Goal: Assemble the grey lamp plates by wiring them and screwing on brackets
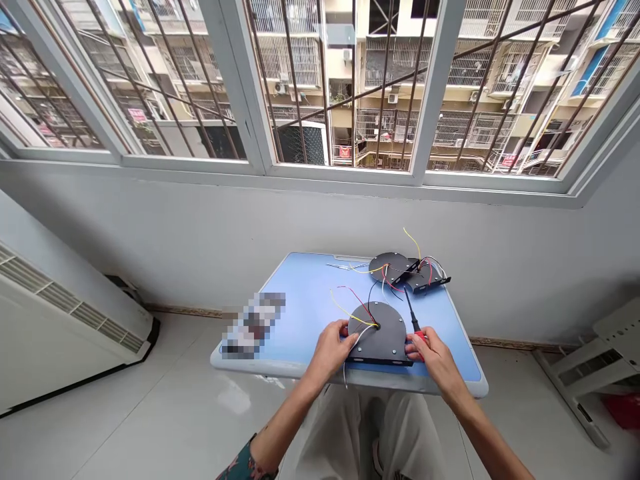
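Observation:
A black fan-shaped part [381, 331] with red, yellow and white wires lies near the front edge of the small blue table [305, 300]. My left hand [332, 347] grips its left edge with curled fingers. My right hand [431, 352] rests at the part's right edge, closed round the red handle of a screwdriver [412, 321] whose black shaft points away from me. Two more black wired parts [406, 270] sit at the table's far right corner.
A blurred object [254, 324] lies on the table's left edge. A white air-conditioning unit [60, 313] stands at the left and a white rack [595, 367] at the right. A grey wall and barred windows are beyond the table.

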A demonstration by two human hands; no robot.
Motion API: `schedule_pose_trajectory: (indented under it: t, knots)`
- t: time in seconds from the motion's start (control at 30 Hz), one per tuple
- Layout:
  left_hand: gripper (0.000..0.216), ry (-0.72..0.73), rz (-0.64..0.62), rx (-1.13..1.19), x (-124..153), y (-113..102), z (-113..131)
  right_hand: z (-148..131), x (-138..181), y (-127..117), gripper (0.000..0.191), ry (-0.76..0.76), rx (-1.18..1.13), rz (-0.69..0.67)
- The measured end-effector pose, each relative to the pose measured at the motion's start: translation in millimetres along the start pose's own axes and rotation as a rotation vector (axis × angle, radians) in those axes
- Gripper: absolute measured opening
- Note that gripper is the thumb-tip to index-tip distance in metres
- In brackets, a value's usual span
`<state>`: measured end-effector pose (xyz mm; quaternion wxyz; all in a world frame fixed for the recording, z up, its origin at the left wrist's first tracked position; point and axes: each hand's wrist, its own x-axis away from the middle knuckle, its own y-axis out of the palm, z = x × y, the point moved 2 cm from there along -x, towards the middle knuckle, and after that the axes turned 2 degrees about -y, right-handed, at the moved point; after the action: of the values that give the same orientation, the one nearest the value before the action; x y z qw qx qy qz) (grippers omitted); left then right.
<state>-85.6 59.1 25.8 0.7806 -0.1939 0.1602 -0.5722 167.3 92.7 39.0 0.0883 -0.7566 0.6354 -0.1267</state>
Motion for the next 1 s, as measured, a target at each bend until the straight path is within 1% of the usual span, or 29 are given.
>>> schedule_pose_trajectory:
  t: [0.07, 0.13, 0.23, 0.3, 0.4, 0.43, 0.53, 0.63, 0.7, 0.77, 0.83, 0.87, 0.9, 1.0]
  knots:
    - [0.027, -0.012, 0.021, 0.001, 7, 6, 3, -4, 5, 7, 0.045, 0.000, 0.059, 0.058]
    - [0.032, -0.048, 0.054, 0.028, 17, 11, 5, -10, 13, 12, 0.042, -0.033, 0.152, 0.129]
    - [0.038, -0.098, 0.081, 0.136, 38, 16, 5, -18, 32, 15, 0.040, -0.081, 0.240, 0.159]
    - [0.045, -0.123, 0.057, 0.279, 55, 16, 4, -21, 47, 16, 0.041, -0.095, 0.231, 0.136]
    - [0.062, -0.187, -0.027, 0.579, 78, 11, 2, -23, 67, 17, 0.042, -0.102, 0.176, 0.078]
    - [0.068, -0.217, -0.045, 0.669, 84, 8, 3, -23, 71, 18, 0.043, -0.105, 0.159, 0.066]
    - [0.082, -0.298, -0.036, 0.859, 90, -1, 10, -27, 76, 26, 0.045, -0.127, 0.127, 0.065]
    - [0.082, -0.325, -0.062, 0.974, 84, -9, 21, -37, 66, 34, 0.045, -0.171, 0.085, 0.053]
    - [0.077, -0.346, -0.084, 1.026, 74, -16, 26, -47, 53, 36, 0.042, -0.216, 0.037, 0.008]
    - [0.070, -0.387, -0.071, 1.048, 61, -25, 28, -53, 36, 31, 0.039, -0.255, -0.022, -0.072]
    - [0.061, -0.416, -0.016, 1.038, 45, -38, 26, -52, 18, 19, 0.035, -0.266, -0.008, -0.126]
    - [0.057, -0.414, 0.037, 1.028, 37, -45, 25, -49, 10, 11, 0.032, -0.263, 0.059, -0.115]
    - [0.056, -0.402, 0.087, 1.016, 28, -51, 24, -43, 2, 1, 0.029, -0.257, 0.174, -0.075]
    - [0.060, -0.353, 0.174, 0.978, 3, -65, 22, -20, -14, -24, 0.022, -0.248, 0.587, 0.074]
